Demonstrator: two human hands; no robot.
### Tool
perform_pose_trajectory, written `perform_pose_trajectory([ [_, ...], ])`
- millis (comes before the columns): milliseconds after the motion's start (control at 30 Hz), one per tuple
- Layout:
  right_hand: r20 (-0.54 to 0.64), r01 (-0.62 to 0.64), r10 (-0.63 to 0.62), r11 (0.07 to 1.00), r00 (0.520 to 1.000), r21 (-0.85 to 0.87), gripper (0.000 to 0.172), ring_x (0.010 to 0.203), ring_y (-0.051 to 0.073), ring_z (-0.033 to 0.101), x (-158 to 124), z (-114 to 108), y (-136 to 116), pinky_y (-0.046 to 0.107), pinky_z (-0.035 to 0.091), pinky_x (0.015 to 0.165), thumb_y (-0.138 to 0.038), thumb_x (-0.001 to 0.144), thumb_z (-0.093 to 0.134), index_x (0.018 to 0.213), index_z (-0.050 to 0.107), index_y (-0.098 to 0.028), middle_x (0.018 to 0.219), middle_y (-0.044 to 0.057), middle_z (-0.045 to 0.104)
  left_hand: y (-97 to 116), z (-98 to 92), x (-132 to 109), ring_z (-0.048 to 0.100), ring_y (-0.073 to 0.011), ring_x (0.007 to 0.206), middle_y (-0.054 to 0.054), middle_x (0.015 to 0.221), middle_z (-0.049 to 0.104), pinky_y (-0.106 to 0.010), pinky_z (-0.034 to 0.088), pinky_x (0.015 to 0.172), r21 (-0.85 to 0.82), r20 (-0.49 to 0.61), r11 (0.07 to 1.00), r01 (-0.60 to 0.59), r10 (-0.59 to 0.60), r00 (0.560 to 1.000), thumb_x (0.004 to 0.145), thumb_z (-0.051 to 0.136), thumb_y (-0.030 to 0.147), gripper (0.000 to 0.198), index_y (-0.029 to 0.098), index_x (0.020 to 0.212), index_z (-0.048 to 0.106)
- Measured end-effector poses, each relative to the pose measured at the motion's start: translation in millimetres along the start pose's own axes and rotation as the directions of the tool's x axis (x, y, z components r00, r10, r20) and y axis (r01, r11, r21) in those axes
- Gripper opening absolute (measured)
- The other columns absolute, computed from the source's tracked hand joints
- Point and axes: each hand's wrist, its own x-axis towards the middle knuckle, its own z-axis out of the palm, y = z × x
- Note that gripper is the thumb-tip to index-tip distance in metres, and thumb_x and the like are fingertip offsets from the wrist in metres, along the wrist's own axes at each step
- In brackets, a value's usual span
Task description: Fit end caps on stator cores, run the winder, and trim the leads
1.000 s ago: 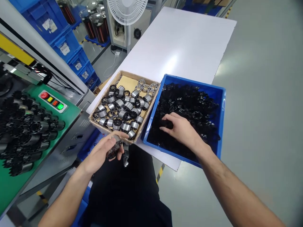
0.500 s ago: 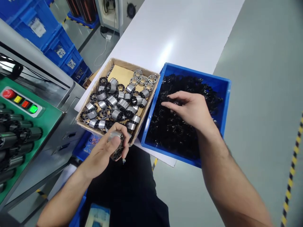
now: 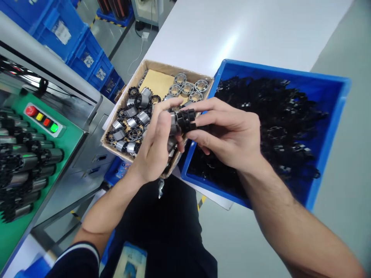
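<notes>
My left hand (image 3: 158, 144) is closed around a silver metal ring core (image 3: 173, 124), held over the near right side of the cardboard box. In the fingertips of my right hand (image 3: 232, 131) is a black plastic ring piece (image 3: 187, 120), set against the right end of the core. Whether the two are fully joined I cannot tell. Beneath the hands, the cardboard box (image 3: 106, 144) holds many silver cores with black ends, and several bare metal rings (image 3: 187, 88) on a yellow card. The blue bin (image 3: 327, 127) on the right is filled with black plastic pieces (image 3: 275, 131).
Both containers stand on a white table (image 3: 199, 34). At left, a green machine top (image 3: 68, 154) carries rows of finished-looking cores and a button panel (image 3: 42, 119). Stacked blue crates (image 3: 72, 42) rise behind it. A phone-like card (image 3: 130, 262) lies near my lap.
My right hand has come out of the blue bin with a black plastic piece and moved left. My left hand has risen rightward with the core, so both hands meet.
</notes>
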Motion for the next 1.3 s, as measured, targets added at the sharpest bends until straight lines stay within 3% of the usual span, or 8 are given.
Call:
perform_pose_trajectory([
  [133, -0.069, 0.024, -0.019, 0.997, 0.997, 0.073, 0.025, 0.134, 0.039, 0.091, -8, 10, 14, 0.064, 0.084, 0.11, -0.049, 0.101, 0.111, 0.105, 0.092, -0.034, 0.139, 0.008, 0.093, -5, 5.3, 2, 0.09, -0.0229, 0.096, -0.006, 0.133, 0.086, -0.034, 0.07, 0.081, 0.05, -0.01, 0.999, 0.013, -0.013, 1.0, 0.128, 0.064, 0.087, 0.067, 0.033, 0.166, 0.075],
  [333, -0.115, -0.02, 0.045, 0.978, 0.992, 0.208, 0.047, 0.114, 0.032, 0.093, -17, 14, 16, 0.048, 0.087, 0.089, -0.046, 0.097, 0.116, 0.132, 0.087, -0.034, 0.141, 0.007, 0.09, -3, 10.5, -1, 0.084, -0.021, 0.089, -0.008, 0.147, 0.089, -0.038, 0.072, 0.084, 0.127, -0.032, 0.992, 0.002, 0.003, 0.999, 0.129, 0.065, 0.082, 0.063, 0.034, 0.167, 0.076],
  [467, -0.162, -0.001, 0.038, 0.975, 0.986, 0.222, 0.08, 0.12, 0.037, 0.093, -17, 12, 11, 0.052, 0.089, 0.091, -0.04, 0.084, 0.124, 0.155, 0.088, -0.052, 0.142, 0.002, 0.092, -2, 16.9, 2, 0.078, -0.0199, 0.081, -0.009, 0.15, 0.087, -0.043, 0.07, 0.088, 0.163, -0.03, 0.987, -0.007, 0.012, 0.999, 0.129, 0.062, 0.084, 0.065, 0.034, 0.169, 0.072],
  [667, -0.19, 0.059, -0.036, 0.992, 0.981, 0.116, 0.037, 0.133, 0.039, 0.093, -17, 11, 12, 0.057, 0.087, 0.11, -0.041, 0.101, 0.112, 0.136, 0.099, -0.041, 0.138, 0.004, 0.094, -6, 23.2, 9, 0.086, -0.029, 0.106, -0.011, 0.155, 0.085, -0.043, 0.07, 0.086, 0.24, -0.026, 0.971, -0.017, 0.024, 0.999, 0.124, 0.064, 0.09, 0.07, 0.033, 0.164, 0.075],
  [933, -0.194, 0.085, -0.072, 0.995, 0.978, 0.057, 0.038, 0.124, 0.037, 0.094, -15, 7, 11, 0.058, 0.082, 0.118, -0.037, 0.098, 0.114, 0.132, 0.098, -0.039, 0.132, 0.002, 0.096, -11, 20.2, 7, 0.076, -0.0185, 0.079, -0.011, 0.154, 0.086, -0.038, 0.069, 0.076, 0.141, 0.031, 0.988, -0.054, 0.05, 0.998, 0.13, 0.055, 0.085, 0.067, 0.03, 0.162, 0.075],
  [1033, -0.194, 0.078, -0.07, 0.996, 0.979, 0.036, 0.037, 0.121, 0.036, 0.093, -15, 6, 8, 0.057, 0.082, 0.114, -0.041, 0.099, 0.113, 0.133, 0.098, -0.04, 0.129, 0.002, 0.096, -11, 19.3, 6, 0.082, -0.0225, 0.088, -0.011, 0.154, 0.085, -0.039, 0.068, 0.081, 0.155, 0.014, 0.987, -0.043, 0.041, 0.999, 0.126, 0.057, 0.091, 0.072, 0.031, 0.16, 0.078],
  [1167, -0.207, 0.056, -0.062, 0.998, 0.976, -0.031, 0.029, 0.118, 0.037, 0.091, -15, 4, 7, 0.06, 0.082, 0.109, -0.049, 0.103, 0.109, 0.13, 0.098, -0.043, 0.125, 0.003, 0.094, -10, 21.2, 6, 0.078, -0.0246, 0.081, -0.006, 0.114, 0.086, -0.041, 0.07, 0.082, 0.183, -0.023, 0.983, -0.004, 0.009, 1.0, 0.126, 0.064, 0.086, 0.064, 0.033, 0.159, 0.079],
  [1300, -0.18, 0.09, -0.099, 0.994, 0.979, -0.057, 0.035, 0.11, 0.034, 0.09, -15, 2, 13, 0.059, 0.081, 0.107, -0.048, 0.102, 0.11, 0.135, 0.098, -0.044, 0.12, 0.002, 0.093, -9, 20.4, 8, 0.087, -0.0291, 0.105, -0.01, 0.152, 0.086, -0.041, 0.072, 0.084, 0.261, -0.05, 0.964, -0.057, 0.072, 0.996, 0.121, 0.067, 0.092, 0.07, 0.033, 0.154, 0.083],
])
